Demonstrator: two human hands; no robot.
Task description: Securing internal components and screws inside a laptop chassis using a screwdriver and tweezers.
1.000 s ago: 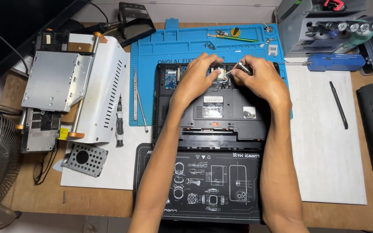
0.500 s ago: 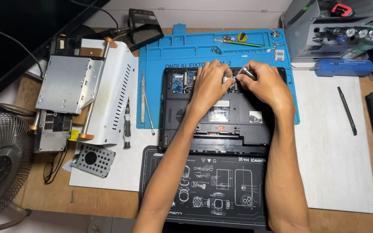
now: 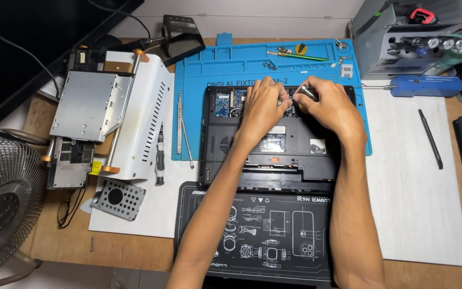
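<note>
Head view: a screwdriver [image 3: 307, 92] was gripped by the right hand [image 3: 331, 107]; the left hand [image 3: 261, 104] was pinched at its tip over the opened laptop [image 3: 295, 155].

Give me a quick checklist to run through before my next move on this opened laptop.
1. Laptop lies flat, partly on the blue mat: ok.
2. Right hand grips the silver screwdriver: ok.
3. Left hand steadies the spot beside the tip: ok.
4. Screwdriver tip seated in a screw: cannot tell, fingers hide it.
5. Loose screws parked on the mat, away from the hands: ok.
6. Tweezers within reach, left of the laptop: ok.
</note>
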